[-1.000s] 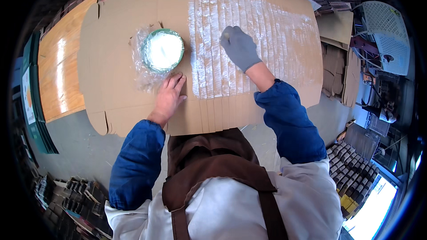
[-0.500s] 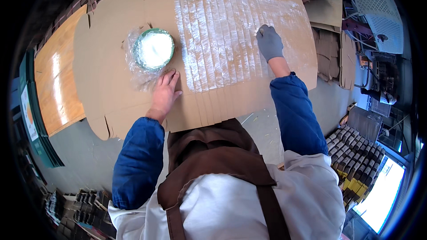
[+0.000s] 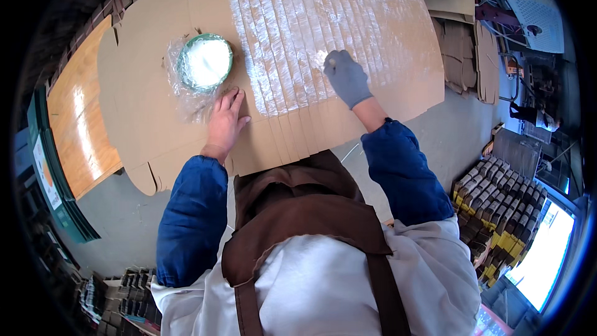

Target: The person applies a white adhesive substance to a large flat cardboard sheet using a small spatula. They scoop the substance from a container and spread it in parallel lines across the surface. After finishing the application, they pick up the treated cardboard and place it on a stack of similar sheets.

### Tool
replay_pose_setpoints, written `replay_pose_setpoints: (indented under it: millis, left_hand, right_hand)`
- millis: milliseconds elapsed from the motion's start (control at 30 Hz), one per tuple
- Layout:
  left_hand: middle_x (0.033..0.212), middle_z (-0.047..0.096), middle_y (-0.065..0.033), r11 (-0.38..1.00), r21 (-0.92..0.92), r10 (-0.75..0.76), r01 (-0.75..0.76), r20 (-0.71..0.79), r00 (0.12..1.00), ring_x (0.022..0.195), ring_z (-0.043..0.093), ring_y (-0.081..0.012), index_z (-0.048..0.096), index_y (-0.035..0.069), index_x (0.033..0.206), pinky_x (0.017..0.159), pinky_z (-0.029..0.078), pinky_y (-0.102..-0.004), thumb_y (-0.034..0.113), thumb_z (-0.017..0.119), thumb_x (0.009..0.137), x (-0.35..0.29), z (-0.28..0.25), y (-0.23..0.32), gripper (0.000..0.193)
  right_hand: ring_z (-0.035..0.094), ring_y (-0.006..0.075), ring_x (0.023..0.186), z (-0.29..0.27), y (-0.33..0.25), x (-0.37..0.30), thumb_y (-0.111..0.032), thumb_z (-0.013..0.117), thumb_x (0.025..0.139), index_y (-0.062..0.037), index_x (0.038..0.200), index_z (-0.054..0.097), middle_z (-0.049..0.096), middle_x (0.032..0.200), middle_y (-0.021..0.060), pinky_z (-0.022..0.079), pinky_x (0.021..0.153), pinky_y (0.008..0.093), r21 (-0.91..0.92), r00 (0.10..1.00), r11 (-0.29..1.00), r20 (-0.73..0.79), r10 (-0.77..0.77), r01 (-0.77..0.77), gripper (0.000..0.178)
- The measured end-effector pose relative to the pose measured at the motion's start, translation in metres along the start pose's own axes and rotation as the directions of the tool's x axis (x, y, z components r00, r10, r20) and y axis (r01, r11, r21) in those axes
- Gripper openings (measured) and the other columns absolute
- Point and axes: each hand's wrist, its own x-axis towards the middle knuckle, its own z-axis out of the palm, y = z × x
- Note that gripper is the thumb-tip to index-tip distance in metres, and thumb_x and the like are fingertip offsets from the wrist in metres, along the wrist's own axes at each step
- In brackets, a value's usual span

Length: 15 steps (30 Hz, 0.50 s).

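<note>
My right hand, in a grey glove, is closed around a small pale brush-like applicator, mostly hidden by the fingers. It works over a row of overlapping cardboard strips smeared with shiny white paste. Bare and flat, my left hand rests on the large brown cardboard sheet, fingers stretched out. Just beyond its fingertips stands a round green-rimmed bowl of white paste, with crumpled clear plastic film around it.
A glossy wooden board lies left of the sheet, beside dark green panels. Stacked cardboard lies at the right, with a pale perforated plastic chair beyond. Bundled pieces stand on the right floor; another person is far right.
My right hand has swept left and a little nearer across the pasted strips, still holding the applicator. My left hand stays beside the bowl. The whole view has shifted slightly.
</note>
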Motion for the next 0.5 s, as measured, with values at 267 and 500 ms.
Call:
replay_pose_setpoints:
  millis: [267, 500]
  left_hand:
    - [0.141, 0.046, -0.0093, 1.0, -0.016, 0.009, -0.01, -0.027, 1.0, 0.125, 0.045, -0.0331, 0.048, 0.007, 0.14, 0.107, 0.041, -0.0394, 0.011, 0.079, 0.074, -0.004, 0.005, -0.003, 0.073]
    - [0.142, 0.046, -0.0068, 0.999, 0.038, -0.005, 0.005, -0.01, 1.0, 0.128, 0.044, -0.0301, 0.05, 0.008, 0.139, 0.108, 0.041, -0.0379, 0.016, 0.079, 0.074, -0.006, 0.008, -0.005, 0.071]
  right_hand:
    - [0.063, 0.0444, 0.083, -0.013, -0.029, -0.034, -0.024, 0.055, 0.093, -0.0108, 0.094, 0.058, 0.06, 0.098, 0.0184, 0.051, 0.072, 0.0539, 0.006, 0.998, 0.998, 0.012, 0.057, -0.057, 0.013]
    - [0.065, 0.0403, 0.088, -0.023, -0.019, -0.051, -0.022, 0.058, 0.092, -0.0134, 0.099, 0.064, 0.064, 0.098, 0.0147, 0.052, 0.076, 0.0481, 0.169, 0.994, 0.983, -0.081, 0.079, -0.064, 0.013]
